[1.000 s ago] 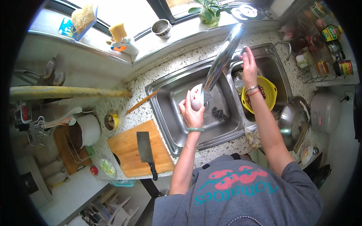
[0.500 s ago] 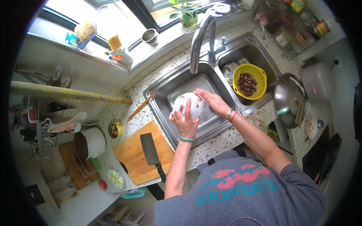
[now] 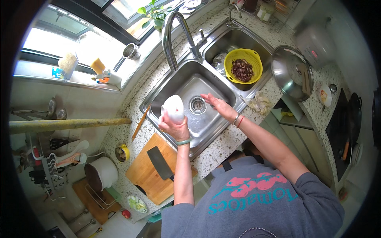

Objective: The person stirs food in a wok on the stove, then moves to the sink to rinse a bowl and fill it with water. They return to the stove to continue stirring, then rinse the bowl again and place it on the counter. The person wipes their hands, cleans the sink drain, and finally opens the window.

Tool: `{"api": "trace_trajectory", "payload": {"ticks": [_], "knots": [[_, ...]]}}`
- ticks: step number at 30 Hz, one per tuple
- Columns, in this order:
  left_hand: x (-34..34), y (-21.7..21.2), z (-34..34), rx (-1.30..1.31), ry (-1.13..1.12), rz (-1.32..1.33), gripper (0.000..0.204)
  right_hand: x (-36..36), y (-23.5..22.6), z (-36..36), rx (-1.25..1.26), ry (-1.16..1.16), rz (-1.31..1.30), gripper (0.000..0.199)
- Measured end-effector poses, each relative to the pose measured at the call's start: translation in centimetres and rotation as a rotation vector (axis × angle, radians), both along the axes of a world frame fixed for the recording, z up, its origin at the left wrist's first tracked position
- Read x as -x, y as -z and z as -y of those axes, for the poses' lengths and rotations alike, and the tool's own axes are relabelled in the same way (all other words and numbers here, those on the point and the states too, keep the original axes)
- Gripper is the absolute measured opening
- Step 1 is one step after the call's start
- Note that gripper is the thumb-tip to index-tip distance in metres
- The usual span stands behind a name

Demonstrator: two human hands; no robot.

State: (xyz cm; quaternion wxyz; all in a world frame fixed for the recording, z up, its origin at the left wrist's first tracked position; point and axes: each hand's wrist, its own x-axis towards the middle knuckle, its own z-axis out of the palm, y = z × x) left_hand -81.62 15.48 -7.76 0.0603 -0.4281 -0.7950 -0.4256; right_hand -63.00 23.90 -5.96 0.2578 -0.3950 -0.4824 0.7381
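Tilted over the left sink basin [image 3: 216, 85] is a white bowl [image 3: 174, 105] with a small red mark. My left hand [image 3: 174, 126] grips it from below, fingers wrapped around its side. Apart from the bowl, my right hand [image 3: 220, 107] hovers above the basin near the drain [image 3: 197, 105], fingers stretched out and holding nothing. A yellow colander [image 3: 256, 59] with dark red-brown pieces sits in the right basin. The curved faucet [image 3: 167, 41] stands behind the left basin.
Left of the sink, a cleaver [image 3: 160, 163] lies on a wooden cutting board [image 3: 143, 181]. A brown stick [image 3: 141, 123] rests by the sink's left rim. On the right are a large metal lid [image 3: 287, 67] and a crumpled pale cloth [image 3: 260, 103]. A white pot [image 3: 105, 173] stands at far left.
My left hand has drawn the bowl left, away from my right hand, which was touching or nearly touching it. The whole view has shifted, bringing the drain into sight.
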Motion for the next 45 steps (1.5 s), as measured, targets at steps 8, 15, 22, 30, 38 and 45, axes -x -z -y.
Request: {"api": "trace_trajectory", "payload": {"ticks": [8, 15, 22, 30, 38, 45], "knots": [[2.7, 2.1, 1.6, -0.174, 0.071, 1.001, 0.054, -3.7, -2.1, 2.5, 0.118, 0.05, -0.021, 0.051], [-1.6, -0.5, 2.5, -0.289, -0.107, 1.27, 0.043, -13.4, -4.2, 8.1, 0.154, 0.161, -0.241, 0.073], [-23.5, -4.6, 7.9, -0.067, 0.686, 1.987, 0.046, -31.5, -3.1, 19.1, 0.303, 0.588, -0.607, 0.06], [-48.2, -2.8, 17.1, 0.655, 0.905, 1.993, 0.053, -51.8, 3.1, 36.9, 0.26, 1.288, -0.713, 0.051], [-61.6, -0.2, 23.2, 1.089, 0.962, 1.928, 0.052, -67.6, 9.3, 45.0, 0.212, 1.865, -0.969, 0.059], [-70.9, 2.0, 25.0, 1.242, 1.017, 1.775, 0.054, -76.4, 12.6, 44.3, 0.235, 2.045, -1.064, 0.064]]}}
